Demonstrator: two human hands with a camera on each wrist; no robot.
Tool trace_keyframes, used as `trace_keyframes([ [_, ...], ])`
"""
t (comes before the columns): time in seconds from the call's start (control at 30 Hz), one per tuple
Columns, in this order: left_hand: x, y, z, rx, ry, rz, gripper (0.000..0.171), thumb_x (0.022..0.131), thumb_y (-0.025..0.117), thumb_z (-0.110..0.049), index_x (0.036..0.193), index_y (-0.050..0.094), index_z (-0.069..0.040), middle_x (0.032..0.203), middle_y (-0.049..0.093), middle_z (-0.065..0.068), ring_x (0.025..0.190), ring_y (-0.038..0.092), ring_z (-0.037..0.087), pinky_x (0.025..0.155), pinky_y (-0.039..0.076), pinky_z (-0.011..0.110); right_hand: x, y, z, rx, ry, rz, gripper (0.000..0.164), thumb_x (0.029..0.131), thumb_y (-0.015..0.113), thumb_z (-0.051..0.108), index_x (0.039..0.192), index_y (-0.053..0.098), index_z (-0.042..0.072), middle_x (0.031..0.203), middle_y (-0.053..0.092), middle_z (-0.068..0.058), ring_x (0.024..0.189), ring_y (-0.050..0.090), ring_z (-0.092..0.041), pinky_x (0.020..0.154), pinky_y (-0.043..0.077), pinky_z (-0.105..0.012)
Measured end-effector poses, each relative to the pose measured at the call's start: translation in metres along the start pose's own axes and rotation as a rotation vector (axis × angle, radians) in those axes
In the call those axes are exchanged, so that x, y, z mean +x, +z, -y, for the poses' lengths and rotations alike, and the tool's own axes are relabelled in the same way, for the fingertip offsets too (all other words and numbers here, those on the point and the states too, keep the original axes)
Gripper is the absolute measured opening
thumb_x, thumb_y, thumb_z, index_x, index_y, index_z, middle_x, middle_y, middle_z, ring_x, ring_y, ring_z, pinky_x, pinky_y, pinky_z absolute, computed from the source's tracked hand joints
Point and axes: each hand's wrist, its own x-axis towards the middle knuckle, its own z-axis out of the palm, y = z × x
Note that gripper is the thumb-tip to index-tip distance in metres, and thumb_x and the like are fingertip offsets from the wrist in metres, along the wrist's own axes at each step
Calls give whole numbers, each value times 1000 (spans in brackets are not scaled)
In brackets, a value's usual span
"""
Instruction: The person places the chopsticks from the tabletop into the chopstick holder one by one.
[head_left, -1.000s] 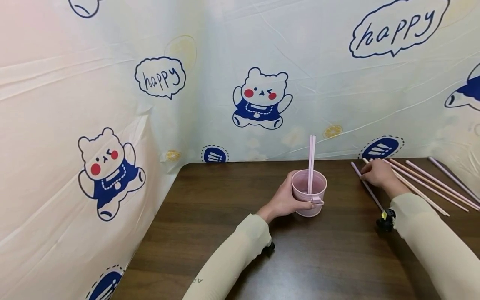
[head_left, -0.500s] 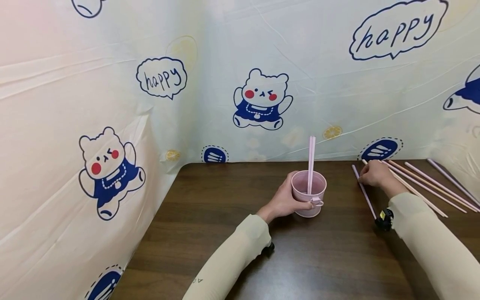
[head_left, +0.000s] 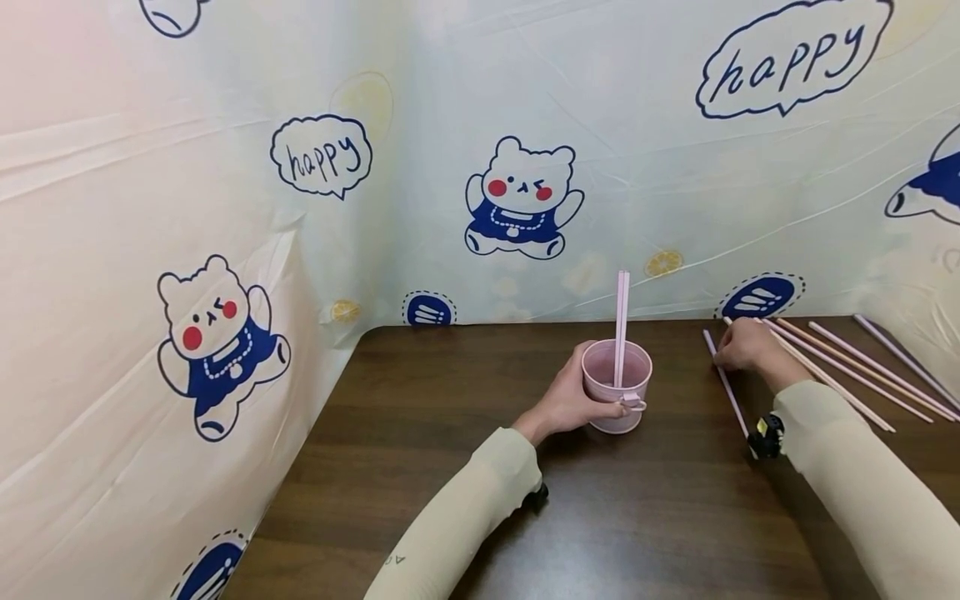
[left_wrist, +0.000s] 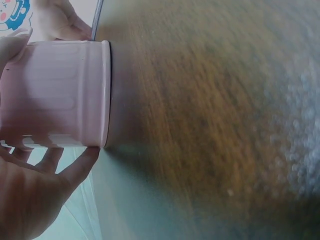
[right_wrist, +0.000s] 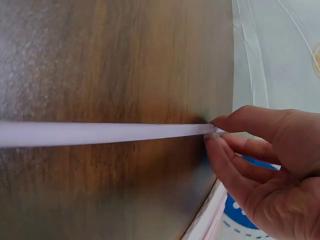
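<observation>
My left hand (head_left: 566, 396) grips a small pink pail (head_left: 617, 417), its thumb along the front and its fingers round the far side. The pail stands upright on the table, a little ring handle on its right side. Two pale pink sticks (head_left: 622, 325) lean together inside it and rise well above the rim. To the right, my right hand (head_left: 746, 343) pinches a thin lilac stick (head_left: 726, 379) between thumb and fingertips. In the right wrist view that lilac stick (right_wrist: 105, 134) runs lengthwise close over the wood, its far end at the fingertips (right_wrist: 220, 122).
Several more sticks (head_left: 862, 362), pink, orange and purple, lie fanned out on the brown table (head_left: 420, 467) at the back right. A printed sheet (head_left: 450, 100) with bears and lettering hangs behind the table and along its left side.
My right hand has shifted slightly left, and the near end of the lilac stick has swung to the left with it. My left hand and the pail have stayed in place.
</observation>
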Motion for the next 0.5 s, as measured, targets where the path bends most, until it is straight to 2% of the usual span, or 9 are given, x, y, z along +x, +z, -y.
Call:
trace_keyframes([
  [0.1,-1,0,-1,2,-4,3,99,70,94,-11,150,37,-17,139,55,8,126,57,25,107,41,28,0,-1,4,-23,8,19,15,76,78,15,70,73,2,57,66,4,59,60,-13,60,47,-31],
  [0.33,-2,0,-2,4,-2,2,99,70,94,-11,150,37,-17,139,55,7,126,57,24,107,41,27,-2,-2,7,12,34,64,16,78,78,14,74,74,-1,58,68,1,57,65,-10,64,51,-30],
  [0.5,-1,-1,-3,9,-1,1,99,70,93,-11,150,37,-17,140,55,8,127,56,24,107,41,27,0,-1,12,-62,2,34,21,74,80,17,61,72,3,51,63,3,55,61,-13,61,50,-32],
])
